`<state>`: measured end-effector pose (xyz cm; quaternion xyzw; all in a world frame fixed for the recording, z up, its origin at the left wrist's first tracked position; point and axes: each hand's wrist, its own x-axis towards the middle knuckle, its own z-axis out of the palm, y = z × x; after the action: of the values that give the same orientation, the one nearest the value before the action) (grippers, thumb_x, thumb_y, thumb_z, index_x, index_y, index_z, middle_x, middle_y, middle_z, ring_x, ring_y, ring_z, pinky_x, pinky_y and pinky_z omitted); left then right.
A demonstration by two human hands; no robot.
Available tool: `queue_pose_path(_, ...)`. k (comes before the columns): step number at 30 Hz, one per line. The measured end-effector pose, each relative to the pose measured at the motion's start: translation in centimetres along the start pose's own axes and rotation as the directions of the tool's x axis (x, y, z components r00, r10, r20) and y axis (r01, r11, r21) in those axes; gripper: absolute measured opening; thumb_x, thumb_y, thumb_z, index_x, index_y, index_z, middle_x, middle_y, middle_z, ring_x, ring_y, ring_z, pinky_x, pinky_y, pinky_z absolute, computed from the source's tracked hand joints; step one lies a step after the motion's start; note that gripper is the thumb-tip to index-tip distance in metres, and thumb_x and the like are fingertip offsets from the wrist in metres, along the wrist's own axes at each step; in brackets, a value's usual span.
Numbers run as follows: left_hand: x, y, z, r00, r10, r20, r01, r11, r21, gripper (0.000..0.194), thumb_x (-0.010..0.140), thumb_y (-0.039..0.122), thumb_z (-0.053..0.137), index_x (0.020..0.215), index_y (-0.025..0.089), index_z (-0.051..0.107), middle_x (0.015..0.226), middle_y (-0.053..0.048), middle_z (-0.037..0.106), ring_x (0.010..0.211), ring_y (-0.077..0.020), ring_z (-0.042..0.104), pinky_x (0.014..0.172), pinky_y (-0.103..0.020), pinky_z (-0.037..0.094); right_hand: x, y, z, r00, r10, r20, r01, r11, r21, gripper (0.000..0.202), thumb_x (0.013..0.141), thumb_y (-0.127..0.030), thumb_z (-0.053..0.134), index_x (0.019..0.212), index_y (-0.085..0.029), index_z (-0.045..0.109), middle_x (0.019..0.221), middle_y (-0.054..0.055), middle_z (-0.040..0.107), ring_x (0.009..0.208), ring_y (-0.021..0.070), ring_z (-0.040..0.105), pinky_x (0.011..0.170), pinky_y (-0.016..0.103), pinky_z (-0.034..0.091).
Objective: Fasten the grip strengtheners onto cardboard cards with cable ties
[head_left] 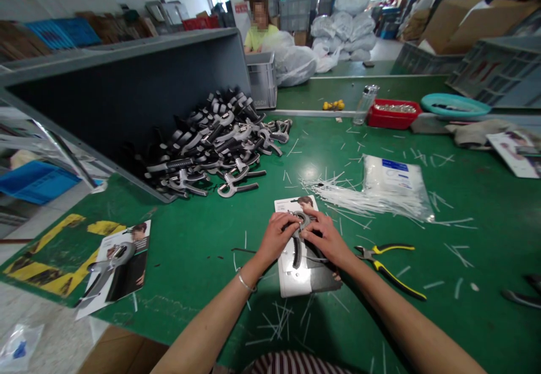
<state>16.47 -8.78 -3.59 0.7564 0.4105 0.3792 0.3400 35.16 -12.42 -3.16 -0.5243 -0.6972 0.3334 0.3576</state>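
A grey and black hand grip strengthener [297, 252] lies on a printed backing card [291, 285] in front of me. My left hand [276, 234] is closed at its curved top end, thumb and fingers pressed together there. From the other side my right hand [326, 236] closes on the same end, its fingertips close to the left thumb. Whether a cable tie is between the fingers cannot be made out. Cutting pliers with yellow and black handles [393, 267] rest just right of my right forearm, jaws parted. Beyond the card spreads a bundle of white cable ties [346, 196].
A grey bin [127, 75] on its side spills many hand grips [228, 137] at the left. Another carded hand grip [112, 267] lies near the left edge. At the back are a red tray [393, 116] and a turquoise dish [456, 105]. A co-worker [260, 25] is behind.
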Motion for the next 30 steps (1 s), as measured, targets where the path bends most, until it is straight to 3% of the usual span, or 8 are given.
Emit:
queue_pose_path(9, -0.2, -0.1, -0.1, 0.998, 0.044, 0.034, -0.046, 0.998, 0.041, 0.011, 0.092, 0.028, 0.059, 0.094, 0.023, 0.070, 0.097, -0.002, 0.072, 0.099, -0.0192, 0.059, 0.096, -0.037, 0.039, 0.3, 0.0, 0.1, 1.000, 0.015, -0.012, -0.015, 1.000, 0.012, 0.017, 0.089, -0.035, 0.062, 0.082, -0.023, 0.071, 0.140, 0.007, 0.052, 0.135, 0.0289, 0.040, 0.110, 0.053, 0.022)
queue_pose_path(14, 0.1, 0.6, -1.2, 0.987, 0.080, 0.142, -0.087, 0.995, 0.042, 0.015, 0.093, 0.030, 0.058, 0.093, 0.023, 0.071, 0.097, -0.002, 0.072, 0.100, -0.0183, 0.058, 0.098, -0.036, 0.038, 0.2, 0.3, 0.1, 0.999, 0.019, -0.047, -0.018, 1.000, 0.013, 0.017, 0.090, -0.034, 0.060, 0.082, -0.023, 0.070, 0.136, 0.007, 0.055, 0.132, 0.0278, 0.043, 0.111, 0.052, 0.024)
queue_pose_path(18, 0.6, 2.0, -1.5, 0.998, -0.022, 0.052, 0.017, 0.994, 0.110, 0.014, 0.090, 0.032, 0.061, 0.083, 0.022, 0.069, 0.085, -0.001, 0.070, 0.091, -0.0192, 0.057, 0.090, -0.035, 0.040, 0.2, 0.9, 0.1, 0.999, -0.034, 0.014, 0.033, 0.999, 0.037, 0.015, 0.089, -0.027, 0.059, 0.102, -0.025, 0.068, 0.138, 0.007, 0.054, 0.132, 0.0253, 0.043, 0.111, 0.048, 0.028)
queue_pose_path(22, -0.6, 3.7, -0.5, 0.996, 0.072, -0.048, -0.059, 0.974, 0.221, 0.013, 0.093, 0.027, 0.056, 0.084, 0.021, 0.065, 0.091, -0.003, 0.068, 0.098, -0.0208, 0.054, 0.092, -0.038, 0.038, 0.2, 1.2, 0.8, 0.996, -0.034, -0.084, 0.040, 0.997, 0.070, 0.022, 0.086, -0.022, 0.059, 0.107, -0.025, 0.065, 0.131, 0.008, 0.057, 0.128, 0.0249, 0.047, 0.107, 0.046, 0.034)
queue_pose_path(25, -3.2, 4.5, 0.7, 0.967, 0.219, 0.128, -0.250, 0.914, 0.319, 0.017, 0.095, 0.022, 0.050, 0.086, 0.018, 0.064, 0.091, -0.006, 0.067, 0.098, -0.0220, 0.052, 0.092, -0.040, 0.037, 0.2, 1.0, 1.5, 0.986, -0.016, -0.167, 0.031, 0.996, 0.086, 0.025, 0.084, -0.019, 0.057, 0.107, -0.024, 0.066, 0.128, 0.009, 0.057, 0.125, 0.0255, 0.048, 0.105, 0.045, 0.037)
queue_pose_path(28, -6.0, 5.1, 1.5, 0.867, 0.339, 0.364, -0.448, 0.850, 0.276, 0.019, 0.094, 0.020, 0.049, 0.082, 0.018, 0.062, 0.084, -0.006, 0.065, 0.089, -0.0207, 0.053, 0.087, -0.039, 0.039, 0.2, 0.8, 1.9, 0.981, -0.005, -0.196, 0.019, 0.997, 0.069, 0.025, 0.082, -0.019, 0.058, 0.105, -0.024, 0.066, 0.126, 0.009, 0.056, 0.120, 0.0257, 0.051, 0.102, 0.046, 0.040)
queue_pose_path(29, -6.5, 5.3, 1.5, 0.863, 0.347, 0.367, -0.449, 0.859, 0.244, 0.018, 0.095, 0.022, 0.049, 0.082, 0.018, 0.062, 0.083, -0.005, 0.065, 0.087, -0.0200, 0.053, 0.086, -0.038, 0.039, 0.2, 0.7, 2.1, 0.979, -0.008, -0.205, 0.021, 0.998, 0.060, 0.023, 0.082, -0.019, 0.058, 0.103, -0.024, 0.066, 0.126, 0.009, 0.056, 0.119, 0.0258, 0.051, 0.101, 0.046, 0.040)
queue_pose_path(30, -6.9, 5.6, 1.4, 0.894, 0.326, 0.308, -0.402, 0.887, 0.227, 0.017, 0.095, 0.023, 0.049, 0.084, 0.018, 0.061, 0.083, -0.005, 0.065, 0.086, -0.0194, 0.054, 0.085, -0.037, 0.040, 0.2, 0.7, 2.2, 0.977, -0.013, -0.214, 0.025, 0.998, 0.053, 0.021, 0.082, -0.019, 0.057, 0.101, -0.024, 0.066, 0.125, 0.009, 0.056, 0.119, 0.0259, 0.051, 0.101, 0.046, 0.040)
